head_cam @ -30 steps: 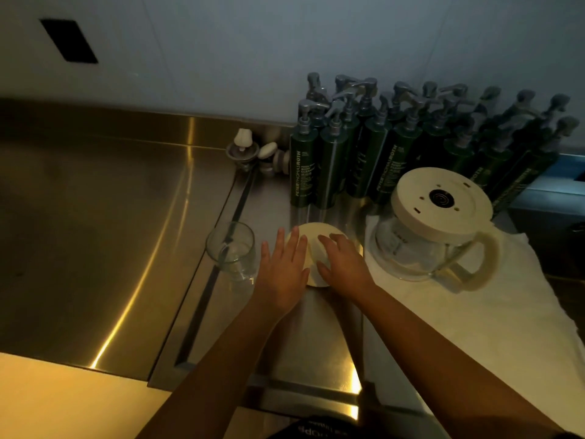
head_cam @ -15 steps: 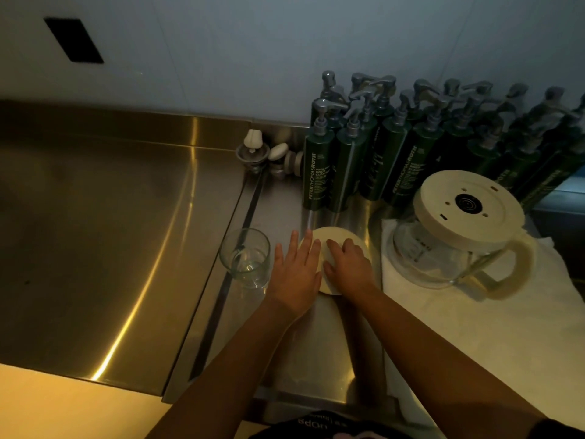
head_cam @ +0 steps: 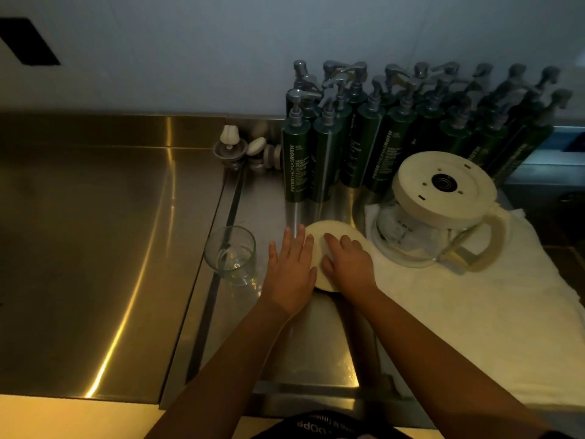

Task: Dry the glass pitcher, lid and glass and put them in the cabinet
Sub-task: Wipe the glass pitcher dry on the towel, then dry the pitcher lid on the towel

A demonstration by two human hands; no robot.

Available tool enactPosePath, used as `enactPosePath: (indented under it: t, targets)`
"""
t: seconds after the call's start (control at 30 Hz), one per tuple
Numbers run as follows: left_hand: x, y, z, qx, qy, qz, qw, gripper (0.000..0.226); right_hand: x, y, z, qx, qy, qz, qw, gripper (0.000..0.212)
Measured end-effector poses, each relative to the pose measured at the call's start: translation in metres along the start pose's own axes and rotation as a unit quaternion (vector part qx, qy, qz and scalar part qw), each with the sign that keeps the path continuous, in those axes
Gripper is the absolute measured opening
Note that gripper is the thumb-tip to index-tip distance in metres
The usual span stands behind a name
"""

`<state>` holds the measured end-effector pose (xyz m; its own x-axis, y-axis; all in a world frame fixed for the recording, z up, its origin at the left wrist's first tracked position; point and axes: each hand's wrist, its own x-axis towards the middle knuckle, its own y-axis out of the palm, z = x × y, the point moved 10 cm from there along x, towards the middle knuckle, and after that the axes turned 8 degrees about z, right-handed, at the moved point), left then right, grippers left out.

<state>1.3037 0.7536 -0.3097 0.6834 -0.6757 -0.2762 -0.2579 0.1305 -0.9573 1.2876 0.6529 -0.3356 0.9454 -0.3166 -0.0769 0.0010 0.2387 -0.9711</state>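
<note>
On the steel tabletop (head_cam: pixel 285 343) the flat round cream lid (head_cam: pixel 335 231) lay under both hands: left grip (head_cam: pixel 292 267) straight-fingered at its left edge, right grip (head_cam: pixel 348 264) resting loosely on top, neither clasping it.

Dark green pump bottles (head_cam: pixel 373 153), clustered far right against the wall (head_cam: pixel 190 52). Small sink stoppers (head_cam: pixel 243 150) just left of them. Stainless steel counter (head_cam: pixel 95 248) beneath.

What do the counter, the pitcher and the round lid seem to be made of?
The counter looks like brushed stainless steel: light reflects off it in streaks. The pitcher has a clear glass body, since the towel shows through, and a matte cream base and handle, probably plastic. The lid is matte cream too, likely plastic.
</note>
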Motion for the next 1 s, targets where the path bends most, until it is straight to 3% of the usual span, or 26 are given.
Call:
enactPosePath:
  t: [0.47, 1.0]
  targets:
    - [0.0, 0.024, -0.081, -0.022, 0.122, 0.017, 0.992, 0.058, -0.071, -0.022, -0.054, 0.035, 0.038, -0.117, 0.992, 0.046]
    - [-0.006, 0.035, -0.184, 0.021, 0.227, 0.032, 0.973, 0.059, -0.143, -0.032, -0.141, 0.034, 0.111, -0.124, 0.985, 0.045]
